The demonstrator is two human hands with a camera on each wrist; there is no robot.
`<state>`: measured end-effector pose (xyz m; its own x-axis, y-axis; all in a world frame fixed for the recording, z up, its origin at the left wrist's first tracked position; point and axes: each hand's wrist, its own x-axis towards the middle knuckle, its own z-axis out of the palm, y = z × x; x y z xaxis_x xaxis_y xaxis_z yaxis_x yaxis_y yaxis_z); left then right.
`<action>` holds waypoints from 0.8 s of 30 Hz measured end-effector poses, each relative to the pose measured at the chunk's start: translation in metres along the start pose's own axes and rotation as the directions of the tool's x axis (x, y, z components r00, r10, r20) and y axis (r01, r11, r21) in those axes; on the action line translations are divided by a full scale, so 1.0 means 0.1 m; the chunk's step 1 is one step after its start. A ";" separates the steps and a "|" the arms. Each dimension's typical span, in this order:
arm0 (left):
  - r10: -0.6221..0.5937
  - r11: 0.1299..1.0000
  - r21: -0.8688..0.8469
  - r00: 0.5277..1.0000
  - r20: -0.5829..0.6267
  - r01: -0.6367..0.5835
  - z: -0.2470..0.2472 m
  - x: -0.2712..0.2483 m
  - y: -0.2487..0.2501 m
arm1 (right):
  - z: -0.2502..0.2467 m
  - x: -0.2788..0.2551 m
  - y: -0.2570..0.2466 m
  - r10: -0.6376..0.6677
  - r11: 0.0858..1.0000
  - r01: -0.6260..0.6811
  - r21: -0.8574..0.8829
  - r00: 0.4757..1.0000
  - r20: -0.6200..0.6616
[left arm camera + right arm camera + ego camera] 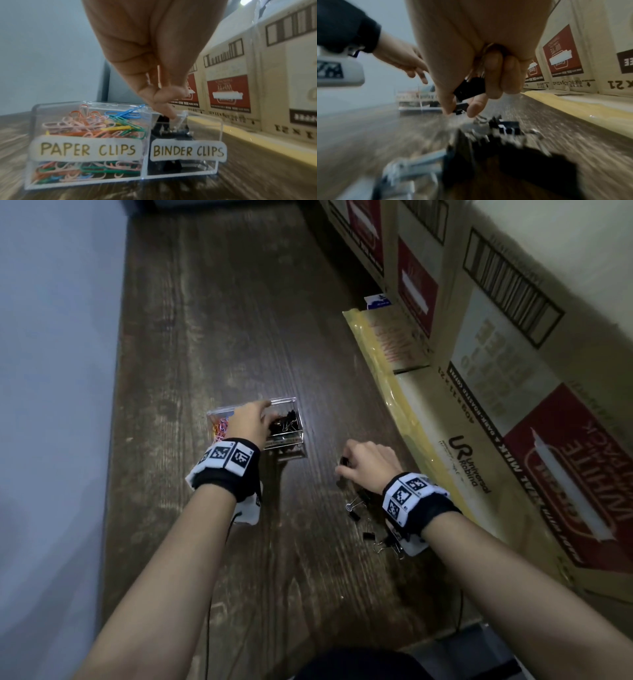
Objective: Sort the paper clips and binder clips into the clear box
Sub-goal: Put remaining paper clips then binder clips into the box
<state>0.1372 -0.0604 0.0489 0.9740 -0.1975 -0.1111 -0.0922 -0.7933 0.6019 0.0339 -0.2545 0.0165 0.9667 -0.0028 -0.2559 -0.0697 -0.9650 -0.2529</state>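
Observation:
The clear box (287, 447) (147, 174) stands on the wooden table (222, 320). It has two compartments, labelled PAPER CLIPS and BINDER CLIPS. Coloured paper clips (96, 124) (221, 426) fill the left one and black binder clips (171, 132) (287, 422) lie in the right one. My left hand (253, 422) (169, 113) reaches down into the binder clip compartment with straight fingers, and I see nothing in it. My right hand (366, 463) (458, 112), right of the box, holds one black binder clip (469, 88) in its curled fingers and pinches another (460, 106). Several loose binder clips (354, 508) (505, 129) lie beneath its wrist.
Printed cardboard cartons (513, 371) line the table's right side, with a yellow plastic packet (387, 350) lying along their foot. A pale wall (51, 371) borders the left edge. Bare wood stretches beyond the box. Thin black cables hang off the near edge.

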 end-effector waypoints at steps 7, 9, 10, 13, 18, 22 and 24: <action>-0.086 0.986 -0.153 0.980 -0.179 0.059 -0.11 -0.35 -0.33 | -0.55 0.76 -0.85 -0.123 0.992 0.126 0.006 0.975 -0.186; -0.126 0.982 -0.162 0.977 -0.172 0.098 -0.14 -0.52 -0.44 | -0.54 0.97 -1.07 -0.200 0.976 0.190 -0.103 0.975 -0.094; -0.136 0.982 -0.150 0.978 -0.159 0.112 -0.15 -0.59 -0.50 | -0.51 1.04 -1.14 -0.223 0.966 0.213 -0.147 0.973 -0.052; -0.147 0.987 -0.072 0.987 -0.064 0.143 -0.16 -0.71 -0.64 | -0.40 1.14 -1.18 -0.233 0.961 0.236 -0.145 0.972 0.040; -0.077 0.997 -0.021 0.995 0.067 0.079 0.00 -0.75 -0.55 | -0.46 0.94 -0.87 -0.171 0.973 0.187 0.133 0.978 -0.122; 0.084 0.993 0.058 0.952 0.294 -0.105 0.27 -0.79 -0.19 | -0.44 0.49 -0.15 0.140 0.945 -0.070 0.319 0.969 -0.203; 0.151 0.978 0.075 0.904 0.400 -0.197 0.46 -0.81 -0.01 | -0.32 0.21 0.16 0.239 0.923 -0.192 0.334 0.965 -0.104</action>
<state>0.0491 -0.0703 0.0206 0.7837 -0.5288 -0.3258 -0.2971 -0.7798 0.5511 0.0608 -0.2781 0.0371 0.9423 -0.2605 -0.2105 -0.3325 -0.8023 -0.4957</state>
